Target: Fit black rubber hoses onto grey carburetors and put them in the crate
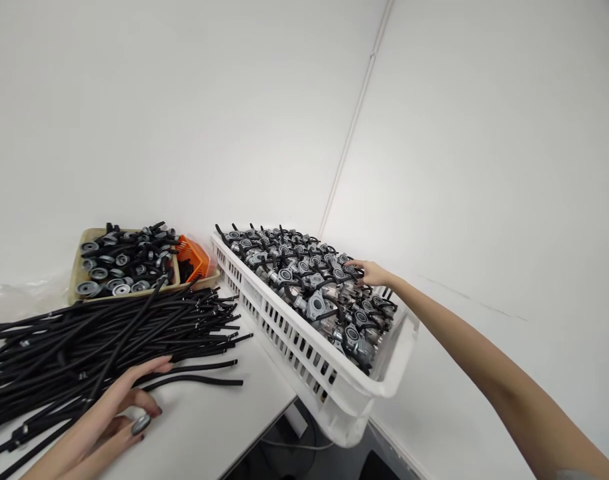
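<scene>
My right hand (373,272) reaches into a white plastic crate (294,330) at its far right side. Its fingers are closed at a grey carburetor-like metal part (351,268) with black tubing; the fingertips are partly hidden. Many similar metal parts (316,305) with round openings fill the crate. My left hand (127,407) is held palm-down over the table's near edge, fingers apart and slightly curled. A shiny grey oval shows at its thumb tip, perhaps a nail. Beside and beneath its fingers lie long black rubber hoses (149,327) in a loose pile.
A beige tray (75,273) behind the hoses holds grey round caps with black tubes. Next to it is an orange basket (197,257). The crate overhangs the white table's (204,417) edge. Cables lie on the floor below. White walls meet behind the crate.
</scene>
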Tool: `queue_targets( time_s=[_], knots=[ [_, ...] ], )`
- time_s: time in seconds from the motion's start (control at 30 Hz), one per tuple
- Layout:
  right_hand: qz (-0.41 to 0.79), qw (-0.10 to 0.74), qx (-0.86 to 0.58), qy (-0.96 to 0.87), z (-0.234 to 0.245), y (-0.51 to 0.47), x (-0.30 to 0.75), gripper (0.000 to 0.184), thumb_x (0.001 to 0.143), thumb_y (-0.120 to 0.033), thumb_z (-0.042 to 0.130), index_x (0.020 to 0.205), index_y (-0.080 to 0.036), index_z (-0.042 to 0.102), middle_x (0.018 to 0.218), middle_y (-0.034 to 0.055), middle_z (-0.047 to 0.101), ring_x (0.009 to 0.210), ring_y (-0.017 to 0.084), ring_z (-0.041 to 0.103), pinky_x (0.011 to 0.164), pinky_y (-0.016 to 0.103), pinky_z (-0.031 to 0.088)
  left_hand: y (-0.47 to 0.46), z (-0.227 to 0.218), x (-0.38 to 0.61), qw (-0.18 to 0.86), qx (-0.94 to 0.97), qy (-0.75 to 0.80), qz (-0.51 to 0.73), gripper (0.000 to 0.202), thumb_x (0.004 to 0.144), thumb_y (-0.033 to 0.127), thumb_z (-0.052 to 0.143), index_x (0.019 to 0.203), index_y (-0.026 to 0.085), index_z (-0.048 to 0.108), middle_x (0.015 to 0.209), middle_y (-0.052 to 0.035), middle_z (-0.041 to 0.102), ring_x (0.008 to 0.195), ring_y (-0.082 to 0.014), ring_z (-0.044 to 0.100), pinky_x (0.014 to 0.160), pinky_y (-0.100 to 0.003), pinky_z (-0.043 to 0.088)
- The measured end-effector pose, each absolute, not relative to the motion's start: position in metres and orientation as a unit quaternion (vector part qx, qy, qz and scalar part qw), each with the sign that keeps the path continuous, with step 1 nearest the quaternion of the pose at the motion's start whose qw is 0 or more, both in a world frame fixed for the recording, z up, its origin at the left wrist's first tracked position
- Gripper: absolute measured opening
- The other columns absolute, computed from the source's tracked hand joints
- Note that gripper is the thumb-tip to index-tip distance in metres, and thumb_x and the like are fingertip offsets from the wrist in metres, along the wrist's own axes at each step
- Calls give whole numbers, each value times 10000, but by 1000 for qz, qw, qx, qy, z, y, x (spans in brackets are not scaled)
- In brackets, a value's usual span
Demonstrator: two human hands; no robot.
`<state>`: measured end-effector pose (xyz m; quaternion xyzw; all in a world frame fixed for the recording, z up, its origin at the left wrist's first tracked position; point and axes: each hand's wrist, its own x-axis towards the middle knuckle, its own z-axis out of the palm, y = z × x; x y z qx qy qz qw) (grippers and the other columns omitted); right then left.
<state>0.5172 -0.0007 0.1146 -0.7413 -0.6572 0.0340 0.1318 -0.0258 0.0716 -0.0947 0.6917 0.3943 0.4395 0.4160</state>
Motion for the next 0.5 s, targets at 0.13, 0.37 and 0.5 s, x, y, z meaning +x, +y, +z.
queue_targets(
  time_s=[0.13,0.37,0.5],
  knots=[
    [64,152,-723,-671,113,-10,524,841,635,-101,688,1426,-230,437,1508,81,426,1361,303,437,1124,427,358,71,-93,-25,409,695,391,444,480,692,536,412,1165,489,474,1179,5,591,579,-169,541,388,-242,370],
    [80,188,-722,-661,103,-25,541,821,695,-167,716,1444,-258,392,1526,108,394,1377,318,410,1064,449,437,75,-99,-26,413,696,389,439,529,636,454,453,1161,508,466,1187,19,599,576,-163,533,384,-233,377],
    [71,189,-739,-643,99,-27,548,586,821,-249,684,1367,-223,471,1371,143,551,1199,287,581,932,432,531,78,-104,-28,378,720,387,434,529,667,471,412,1192,527,433,1204,28,592,572,-167,541,371,-243,387]
  ],
)
